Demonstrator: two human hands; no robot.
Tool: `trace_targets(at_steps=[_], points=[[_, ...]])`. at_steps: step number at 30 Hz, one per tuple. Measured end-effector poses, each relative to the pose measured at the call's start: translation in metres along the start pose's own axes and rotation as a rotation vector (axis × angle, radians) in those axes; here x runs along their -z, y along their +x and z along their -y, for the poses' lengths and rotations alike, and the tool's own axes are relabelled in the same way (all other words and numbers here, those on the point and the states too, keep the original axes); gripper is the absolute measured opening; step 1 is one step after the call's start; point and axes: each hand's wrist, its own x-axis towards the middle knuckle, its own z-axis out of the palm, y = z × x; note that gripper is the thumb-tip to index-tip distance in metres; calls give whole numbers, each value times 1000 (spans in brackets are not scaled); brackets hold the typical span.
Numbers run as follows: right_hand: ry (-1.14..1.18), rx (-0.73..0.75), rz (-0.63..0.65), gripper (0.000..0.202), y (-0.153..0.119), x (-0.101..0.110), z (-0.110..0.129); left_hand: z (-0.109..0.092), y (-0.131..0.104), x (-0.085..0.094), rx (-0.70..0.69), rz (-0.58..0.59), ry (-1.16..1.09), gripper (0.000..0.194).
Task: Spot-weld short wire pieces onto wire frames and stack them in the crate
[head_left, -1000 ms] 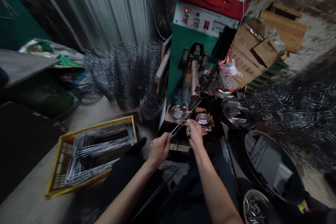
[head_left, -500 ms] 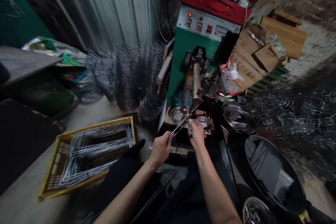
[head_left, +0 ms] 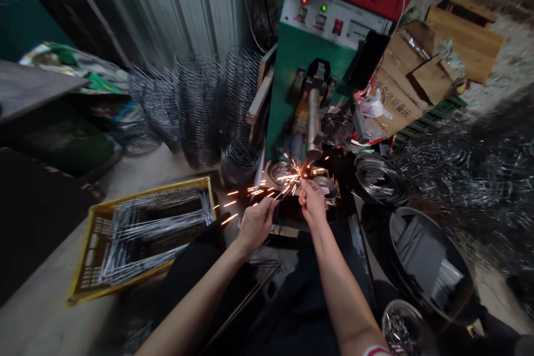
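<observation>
My left hand (head_left: 256, 223) is closed around the near end of thin metal wire (head_left: 283, 193), which slants up and right to the spot welding machine (head_left: 287, 89). Bright orange sparks (head_left: 295, 176) burst at its far end, just under the thick metal electrode arm (head_left: 314, 122), and streak left. Close beside the sparks, the fingers of my right hand (head_left: 312, 203) are pinched together; what they grip is hidden. A round dish of small metal pieces (head_left: 278, 171) sits behind the wire, and another round dish (head_left: 327, 186) is right of my right fingertips.
A yellow crate (head_left: 89, 256) of bent wire frames stands at left, with stacked wire baskets (head_left: 198, 114) behind. To the right are coiled wire (head_left: 381, 181), a black tub (head_left: 469, 289) of metal strips and a bowl of small metal parts (head_left: 403, 328). A cardboard box (head_left: 400, 103) lies behind.
Sparks have appeared at the wire's far end, and a green light now glows on the machine's panel beside the red one. Both hands stay nearly in place; the view has tilted slightly downward.
</observation>
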Motion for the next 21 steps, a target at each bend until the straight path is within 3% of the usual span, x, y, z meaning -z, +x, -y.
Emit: trace_targets(at_steps=[8, 14, 21], points=[[-102, 57, -20, 34, 0, 1, 6, 0, 3, 3, 13, 12, -20, 31], [-165, 97, -46, 36, 2, 2, 3, 5, 9, 8, 53, 57, -154, 34], [-134, 127, -106, 33, 9, 6, 13, 11, 31, -1, 13, 49, -168, 36]])
